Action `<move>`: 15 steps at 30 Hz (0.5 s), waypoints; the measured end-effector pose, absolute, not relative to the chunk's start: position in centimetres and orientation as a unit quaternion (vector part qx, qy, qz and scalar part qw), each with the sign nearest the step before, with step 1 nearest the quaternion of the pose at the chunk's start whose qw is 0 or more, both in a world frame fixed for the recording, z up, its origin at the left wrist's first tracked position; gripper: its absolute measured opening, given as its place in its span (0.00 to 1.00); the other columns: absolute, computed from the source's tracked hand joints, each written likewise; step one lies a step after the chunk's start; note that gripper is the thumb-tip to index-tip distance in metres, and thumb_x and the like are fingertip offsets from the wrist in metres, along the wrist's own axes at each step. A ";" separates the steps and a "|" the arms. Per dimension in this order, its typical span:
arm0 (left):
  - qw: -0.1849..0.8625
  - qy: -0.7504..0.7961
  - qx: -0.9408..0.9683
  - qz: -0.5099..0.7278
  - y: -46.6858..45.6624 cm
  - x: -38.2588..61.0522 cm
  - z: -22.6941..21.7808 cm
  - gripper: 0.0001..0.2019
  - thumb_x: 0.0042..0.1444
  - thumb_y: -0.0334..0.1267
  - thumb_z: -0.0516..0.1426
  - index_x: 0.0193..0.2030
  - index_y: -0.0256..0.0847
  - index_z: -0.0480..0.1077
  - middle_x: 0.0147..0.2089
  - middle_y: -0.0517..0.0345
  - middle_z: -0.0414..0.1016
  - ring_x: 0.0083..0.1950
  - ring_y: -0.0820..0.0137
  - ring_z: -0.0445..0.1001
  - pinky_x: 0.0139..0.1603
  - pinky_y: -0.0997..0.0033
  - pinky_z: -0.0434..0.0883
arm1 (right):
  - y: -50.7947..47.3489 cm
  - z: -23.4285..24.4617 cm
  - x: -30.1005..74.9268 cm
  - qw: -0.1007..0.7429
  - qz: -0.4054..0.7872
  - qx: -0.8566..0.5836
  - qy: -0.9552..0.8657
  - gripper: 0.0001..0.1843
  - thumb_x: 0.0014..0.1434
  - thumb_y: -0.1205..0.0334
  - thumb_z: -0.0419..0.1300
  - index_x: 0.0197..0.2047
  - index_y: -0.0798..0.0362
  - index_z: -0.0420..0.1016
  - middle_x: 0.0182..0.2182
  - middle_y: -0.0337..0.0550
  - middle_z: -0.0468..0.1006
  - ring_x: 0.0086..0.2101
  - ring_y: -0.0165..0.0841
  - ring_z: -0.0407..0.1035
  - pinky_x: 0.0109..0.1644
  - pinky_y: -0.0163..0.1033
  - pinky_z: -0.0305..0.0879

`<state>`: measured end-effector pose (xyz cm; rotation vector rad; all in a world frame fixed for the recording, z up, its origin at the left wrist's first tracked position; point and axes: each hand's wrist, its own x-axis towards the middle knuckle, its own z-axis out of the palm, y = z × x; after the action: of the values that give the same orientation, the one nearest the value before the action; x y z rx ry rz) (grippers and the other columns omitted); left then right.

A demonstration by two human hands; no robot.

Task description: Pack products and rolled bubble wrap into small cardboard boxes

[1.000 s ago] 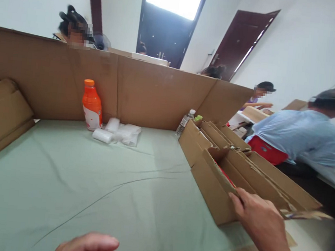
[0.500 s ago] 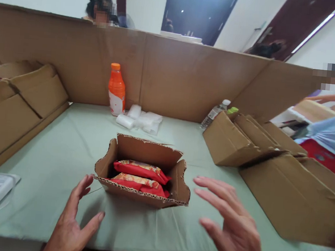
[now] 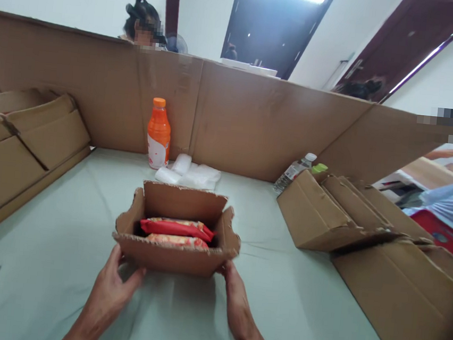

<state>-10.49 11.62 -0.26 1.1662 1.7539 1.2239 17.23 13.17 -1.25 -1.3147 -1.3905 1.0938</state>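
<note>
An open-topped cardboard box (image 3: pixel 170 258) with rough-cut edges stands in front of me on the green cloth. Inside it lie two red packets, the rear red packet (image 3: pixel 178 229) and the front packet (image 3: pixel 177 240), which shows an orange printed face above the box's front wall. My left hand (image 3: pixel 116 282) grips the box's lower left corner, its thumb along the front. At the lower right corner my right hand (image 3: pixel 235 296) holds the opposite side, most of its fingers hidden behind the box. Whether the box's bottom touches the cloth I cannot tell.
Behind the box stand an orange bottle (image 3: pixel 158 137) and clear plastic rolls (image 3: pixel 194 174). Larger cardboard boxes line the left (image 3: pixel 24 150) and right (image 3: pixel 399 293). A clear bottle (image 3: pixel 294 172) leans at the right. A cardboard partition (image 3: pixel 247 121) closes the back, with people beyond it.
Both hands have closed in from beside the box and now hold its lower corners. The box sits further left in view and is turned squarer to me. The camera view has shifted.
</note>
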 end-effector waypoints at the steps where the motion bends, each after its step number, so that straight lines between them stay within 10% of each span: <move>1: 0.333 0.679 0.445 0.479 13.0 -10.6 -0.2 0.33 0.46 0.50 0.63 0.57 0.40 0.63 0.50 0.46 0.77 0.51 0.52 0.77 0.53 0.52 0.73 | 15.1 -1.0 16.4 0.446 0.447 -0.525 -0.571 0.35 0.69 0.35 0.41 0.65 0.45 0.70 0.60 0.48 0.75 0.57 0.45 0.71 0.64 0.57 0.66; 8: 0.252 0.689 0.438 0.520 19.6 -12.3 -3.0 0.29 0.50 0.49 0.62 0.57 0.42 0.61 0.47 0.53 0.71 0.48 0.59 0.74 0.54 0.54 0.71 | 24.9 -0.5 14.1 0.445 0.388 -0.473 -0.654 0.31 0.73 0.42 0.39 0.60 0.49 0.74 0.56 0.48 0.78 0.55 0.41 0.72 0.58 0.49 0.70; 15: 0.284 0.682 0.414 0.531 20.1 -13.8 -6.1 0.27 0.44 0.49 0.66 0.49 0.44 0.64 0.44 0.56 0.74 0.46 0.58 0.74 0.52 0.53 0.71 | 34.0 2.1 16.6 0.408 0.233 -0.520 -0.713 0.21 0.56 0.69 0.60 0.53 0.48 0.79 0.58 0.48 0.76 0.60 0.44 0.66 0.67 0.56 0.54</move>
<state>-13.83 20.06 -6.11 1.1088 1.8246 1.4220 16.57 34.03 2.14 -1.3099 -1.7981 0.5882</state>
